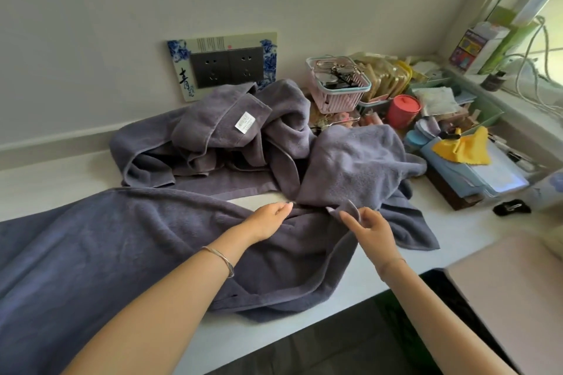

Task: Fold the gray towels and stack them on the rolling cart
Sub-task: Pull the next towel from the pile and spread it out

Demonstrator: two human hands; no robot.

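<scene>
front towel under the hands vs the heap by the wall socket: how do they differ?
The front towel lies mostly spread out on the counter; the back towel is bunched in a heap.
The back towel shows a white label; none shows on the front towel.
The left hand rests on the front towel and the right hand pinches its corner; the back towel is untouched.
Shared: same gray cloth, neither folded yet.
</scene>
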